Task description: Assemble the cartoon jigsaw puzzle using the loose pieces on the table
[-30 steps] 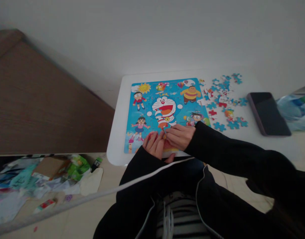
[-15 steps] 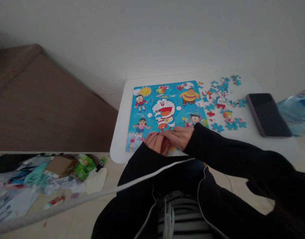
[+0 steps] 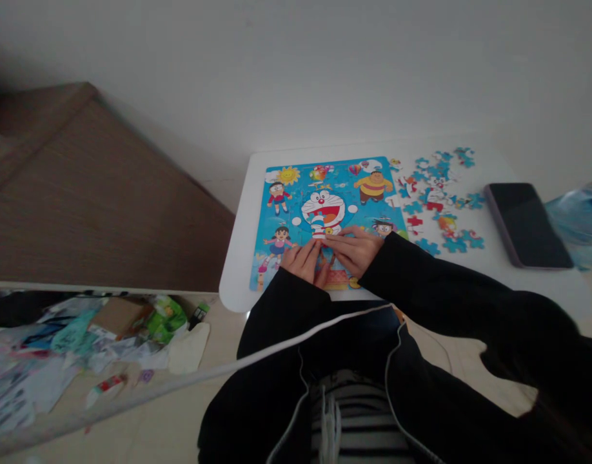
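Observation:
A blue cartoon jigsaw puzzle (image 3: 271,222) lies on a white table (image 3: 235,283). Over its middle, just under the big cat figure's mouth, a small puzzle piece (image 3: 318,227) with white, blue and red on it is held up. My left hand (image 3: 300,260) pinches its lower edge from the left. From the right, the fingertips of my right hand (image 3: 358,251) meet the same edge. Fingers and thumbs cover the lower middle of the picture. Several loose puzzle pieces (image 3: 454,243) are scattered right of the puzzle.
Right of the loose pieces lies a black phone (image 3: 528,225), with a clear plastic package (image 3: 581,222) beyond it. A brown wooden cabinet (image 3: 107,200) stands left of the table. Bags and a cardboard box (image 3: 117,317) litter the floor. A pale cord (image 3: 276,348) crosses in front of me.
Both hands have moved up from the puzzle's lower edge toward its middle. The piece between the fingertips now shows over the cat figure. The view has shifted slightly.

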`<state>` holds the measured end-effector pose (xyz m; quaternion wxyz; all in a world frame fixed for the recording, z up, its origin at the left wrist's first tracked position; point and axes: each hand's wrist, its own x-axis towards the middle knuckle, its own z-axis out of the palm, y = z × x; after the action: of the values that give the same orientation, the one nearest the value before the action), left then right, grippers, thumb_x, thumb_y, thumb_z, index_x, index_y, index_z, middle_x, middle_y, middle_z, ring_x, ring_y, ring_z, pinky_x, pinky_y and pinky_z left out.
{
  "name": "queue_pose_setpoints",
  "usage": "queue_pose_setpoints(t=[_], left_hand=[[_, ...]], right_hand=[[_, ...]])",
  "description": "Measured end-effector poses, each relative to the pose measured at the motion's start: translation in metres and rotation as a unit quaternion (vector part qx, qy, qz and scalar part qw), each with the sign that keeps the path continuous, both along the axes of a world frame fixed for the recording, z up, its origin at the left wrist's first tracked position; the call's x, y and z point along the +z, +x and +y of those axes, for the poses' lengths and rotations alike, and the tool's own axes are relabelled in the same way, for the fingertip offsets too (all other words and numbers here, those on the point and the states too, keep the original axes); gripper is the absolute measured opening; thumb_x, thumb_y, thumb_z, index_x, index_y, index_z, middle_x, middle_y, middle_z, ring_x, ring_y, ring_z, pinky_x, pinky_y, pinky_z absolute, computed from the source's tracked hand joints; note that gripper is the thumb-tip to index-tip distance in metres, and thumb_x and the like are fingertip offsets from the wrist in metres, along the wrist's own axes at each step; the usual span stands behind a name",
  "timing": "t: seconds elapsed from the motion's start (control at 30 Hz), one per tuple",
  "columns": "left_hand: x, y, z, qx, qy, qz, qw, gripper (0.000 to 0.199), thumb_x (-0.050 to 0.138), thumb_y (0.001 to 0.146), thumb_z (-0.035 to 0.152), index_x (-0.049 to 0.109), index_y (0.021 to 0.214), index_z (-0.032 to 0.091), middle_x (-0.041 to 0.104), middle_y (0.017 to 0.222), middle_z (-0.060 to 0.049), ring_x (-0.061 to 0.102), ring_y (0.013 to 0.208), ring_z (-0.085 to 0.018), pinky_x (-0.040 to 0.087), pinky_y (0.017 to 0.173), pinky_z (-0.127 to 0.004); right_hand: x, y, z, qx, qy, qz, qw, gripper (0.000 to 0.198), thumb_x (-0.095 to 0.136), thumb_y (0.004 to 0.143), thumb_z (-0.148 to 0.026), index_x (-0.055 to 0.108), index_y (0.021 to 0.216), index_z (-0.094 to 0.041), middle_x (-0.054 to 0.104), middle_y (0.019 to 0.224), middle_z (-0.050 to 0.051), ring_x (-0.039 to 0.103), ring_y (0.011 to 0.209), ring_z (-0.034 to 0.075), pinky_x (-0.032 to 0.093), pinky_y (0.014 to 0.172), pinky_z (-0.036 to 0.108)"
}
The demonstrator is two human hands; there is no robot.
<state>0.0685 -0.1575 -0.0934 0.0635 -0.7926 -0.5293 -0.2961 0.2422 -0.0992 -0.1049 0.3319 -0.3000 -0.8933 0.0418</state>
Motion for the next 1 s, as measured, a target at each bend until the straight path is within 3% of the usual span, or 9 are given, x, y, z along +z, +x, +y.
queue_pose_setpoints(t=[0.17,0.33,0.5,0.7,0.83,1.0], left_hand=[[0.000,-0.001,-0.002,0.011,0.006,-0.027,1.000,0.036,0.050,0.091,0.030,0.062,0.117,0.008,0.066,0.115,-0.014,0.058,0.100,-0.027,0.049,0.091,-0.042],[-0.001,-0.002,-0.002,0.034,0.009,-0.044,0.998,0.035,0.054,0.089,0.029,0.063,0.116,0.009,0.066,0.115,-0.013,0.056,0.101,-0.028,0.051,0.090,-0.042],[-0.002,-0.003,-0.002,0.033,0.016,-0.051,0.998,0.032,0.054,0.089,0.026,0.064,0.113,0.007,0.067,0.112,-0.012,0.056,0.104,-0.028,0.051,0.091,-0.042],[-0.004,-0.007,-0.005,0.015,0.051,-0.065,0.996,0.026,0.060,0.084,0.024,0.066,0.105,0.011,0.069,0.106,-0.010,0.057,0.102,-0.026,0.050,0.090,-0.042],[-0.005,-0.005,-0.010,-0.009,0.059,-0.049,0.997,0.020,0.060,0.084,0.029,0.068,0.098,0.016,0.072,0.098,-0.007,0.061,0.095,-0.024,0.048,0.090,-0.042],[-0.005,-0.008,-0.011,-0.022,0.072,-0.013,0.997,0.026,0.060,0.082,0.031,0.066,0.102,0.015,0.072,0.100,-0.006,0.063,0.091,-0.023,0.043,0.090,-0.040]], right_hand=[[0.008,0.004,0.000,0.004,-0.008,0.036,0.999,0.031,0.045,0.087,-0.016,0.069,0.107,-0.017,0.072,0.102,0.009,0.065,0.088,0.020,0.055,0.077,0.037],[0.022,0.004,0.007,-0.003,-0.040,0.005,0.999,0.023,0.053,0.087,-0.024,0.071,0.099,-0.017,0.074,0.091,0.006,0.067,0.079,0.019,0.053,0.074,0.034],[0.030,0.006,0.023,0.000,-0.057,-0.046,0.997,0.029,0.057,0.086,-0.034,0.069,0.105,-0.016,0.072,0.100,0.009,0.066,0.089,0.022,0.050,0.080,0.037],[0.046,0.003,0.059,0.038,-0.064,-0.124,0.989,0.040,0.054,0.087,-0.030,0.059,0.124,-0.015,0.065,0.118,0.011,0.061,0.105,0.026,0.045,0.093,0.043],[0.051,-0.013,0.076,0.033,-0.109,-0.202,0.973,0.045,0.058,0.082,-0.022,0.056,0.126,-0.013,0.067,0.113,0.013,0.061,0.104,0.025,0.045,0.095,0.042],[0.050,-0.024,0.080,0.050,-0.193,-0.224,0.954,0.049,0.059,0.083,-0.028,0.053,0.128,-0.013,0.066,0.113,0.014,0.061,0.102,0.026,0.046,0.092,0.041]])
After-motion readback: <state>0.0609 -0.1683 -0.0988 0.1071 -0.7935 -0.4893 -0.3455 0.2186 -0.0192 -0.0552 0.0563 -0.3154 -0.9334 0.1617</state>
